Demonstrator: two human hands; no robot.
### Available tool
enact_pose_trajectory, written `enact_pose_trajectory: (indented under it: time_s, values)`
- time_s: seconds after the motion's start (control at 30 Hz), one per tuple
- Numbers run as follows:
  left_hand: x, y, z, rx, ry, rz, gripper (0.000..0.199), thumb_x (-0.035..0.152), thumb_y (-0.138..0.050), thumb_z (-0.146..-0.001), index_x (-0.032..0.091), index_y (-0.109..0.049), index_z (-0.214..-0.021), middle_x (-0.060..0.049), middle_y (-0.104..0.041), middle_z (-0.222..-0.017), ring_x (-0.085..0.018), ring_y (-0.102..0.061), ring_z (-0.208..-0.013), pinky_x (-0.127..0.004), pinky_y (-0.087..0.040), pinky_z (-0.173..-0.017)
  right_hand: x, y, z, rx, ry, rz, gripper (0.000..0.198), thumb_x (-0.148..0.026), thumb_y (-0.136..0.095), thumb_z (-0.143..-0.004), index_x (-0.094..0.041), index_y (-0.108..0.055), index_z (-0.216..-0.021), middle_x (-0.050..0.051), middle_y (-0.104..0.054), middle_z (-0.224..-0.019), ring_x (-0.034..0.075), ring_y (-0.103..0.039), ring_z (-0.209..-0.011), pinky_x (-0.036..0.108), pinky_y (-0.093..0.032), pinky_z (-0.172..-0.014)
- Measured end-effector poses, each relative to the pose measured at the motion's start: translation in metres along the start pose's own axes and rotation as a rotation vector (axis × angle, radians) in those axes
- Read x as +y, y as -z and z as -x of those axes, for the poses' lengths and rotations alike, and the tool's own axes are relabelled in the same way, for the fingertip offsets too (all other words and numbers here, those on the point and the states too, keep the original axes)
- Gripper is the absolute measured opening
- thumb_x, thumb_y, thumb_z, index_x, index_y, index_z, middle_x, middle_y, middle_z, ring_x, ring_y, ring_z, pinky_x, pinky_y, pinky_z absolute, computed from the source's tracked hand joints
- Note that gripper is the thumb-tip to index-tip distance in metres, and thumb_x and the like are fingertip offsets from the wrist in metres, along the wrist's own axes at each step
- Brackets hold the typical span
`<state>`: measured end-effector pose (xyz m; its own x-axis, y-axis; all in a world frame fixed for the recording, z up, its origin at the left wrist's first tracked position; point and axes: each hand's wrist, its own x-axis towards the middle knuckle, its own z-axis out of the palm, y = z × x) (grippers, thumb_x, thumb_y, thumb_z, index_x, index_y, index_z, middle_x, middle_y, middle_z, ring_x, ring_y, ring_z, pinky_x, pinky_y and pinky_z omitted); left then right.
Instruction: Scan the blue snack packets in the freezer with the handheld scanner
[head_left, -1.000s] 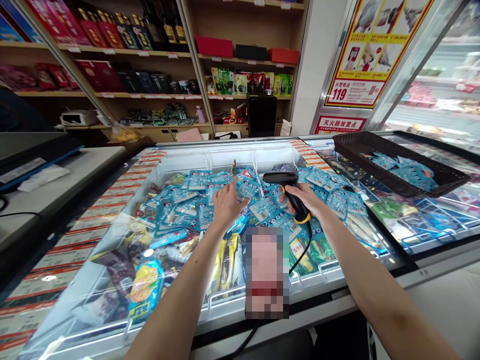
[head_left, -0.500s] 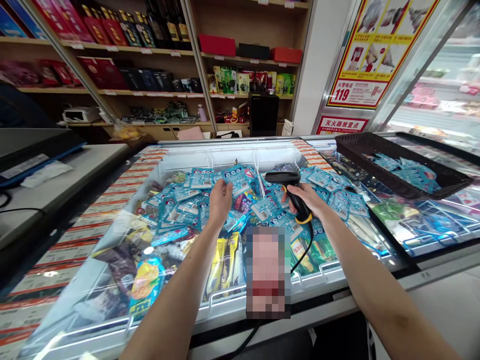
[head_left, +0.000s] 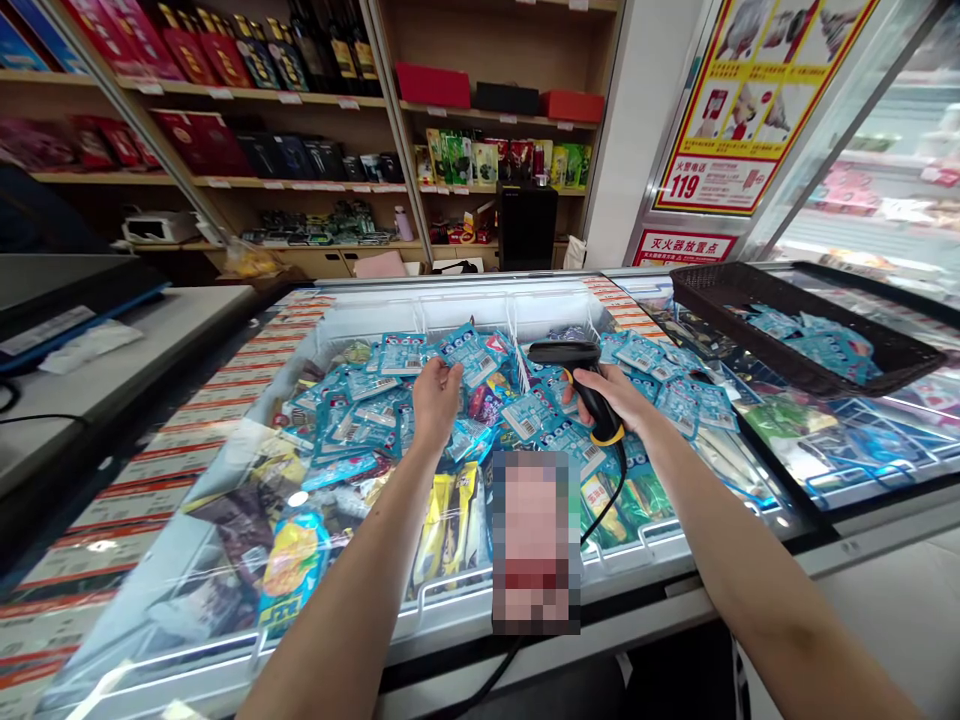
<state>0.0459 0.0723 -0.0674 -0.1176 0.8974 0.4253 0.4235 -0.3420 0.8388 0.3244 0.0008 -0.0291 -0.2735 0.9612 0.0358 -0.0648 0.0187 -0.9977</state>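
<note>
Left hand (head_left: pixel 436 397) grips blue packet (head_left: pixel 469 352) over packet-filled freezer (head_left: pixel 375 300).

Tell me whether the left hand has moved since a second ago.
Yes. The left hand has drawn back from the white wire divider toward the person, lifting a blue ice-cream packet.

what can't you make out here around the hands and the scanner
Head view only:
- Left hand fingertips and its grip on the blue packet: hidden by the hand's back.
- Scanner window and trigger: face away, under the right hand.
- Packets' print: too small.
- Goods behind the pixelated block: masked.
</note>
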Motion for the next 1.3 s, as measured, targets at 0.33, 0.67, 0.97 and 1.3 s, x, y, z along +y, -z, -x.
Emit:
enact_pose_trajectory:
  time_s: [0.33,0.67,0.97,1.3]
  values:
    - [-0.003,0.000,0.000,0.000,-0.004,-0.016,0.023,0.042,-0.053,-0.084,0.020,-0.051,-0.078,0.004,-0.044,-0.058,-0.012,-0.043,-0.051,-0.025,-0.034,-0.050,-0.002,-0.002,0.003,-0.063,0.012,0.067,0.037,-0.049,-0.060,-0.082,-0.016,-0.057,-0.096,0.005,-0.068,-0.077,0.011,-0.057,-0.043,0.023,-0.046,-0.038]
    - [-0.003,-0.001,0.000,-0.009,-0.013,-0.045,0.023,0.044,-0.052,-0.085,0.021,-0.053,-0.081,0.001,-0.053,-0.063,-0.014,-0.049,-0.056,-0.026,-0.036,-0.052,-0.002,-0.002,0.003,-0.065,0.007,0.071,0.036,-0.050,-0.061,-0.081,-0.016,-0.056,-0.094,0.005,-0.067,-0.076,0.012,-0.057,-0.042,0.023,-0.045,-0.037]
    - [-0.001,0.000,0.000,-0.013,0.007,-0.046,0.022,0.043,-0.052,-0.084,0.021,-0.053,-0.081,0.001,-0.051,-0.062,-0.014,-0.046,-0.055,-0.026,-0.033,-0.053,-0.005,-0.005,0.004,-0.045,0.001,0.082,0.038,-0.051,-0.062,-0.079,-0.017,-0.057,-0.093,0.005,-0.069,-0.076,0.012,-0.057,-0.043,0.023,-0.045,-0.038]
    - [0.010,0.017,-0.004,0.173,-0.016,-0.050,0.023,0.040,-0.050,-0.088,0.017,-0.054,-0.088,0.000,-0.052,-0.067,-0.013,-0.045,-0.060,-0.027,-0.031,-0.057,-0.004,-0.002,0.004,-0.019,0.001,0.058,0.039,-0.050,-0.060,-0.081,-0.015,-0.058,-0.098,0.006,-0.068,-0.078,0.012,-0.058,-0.043,0.024,-0.046,-0.039]
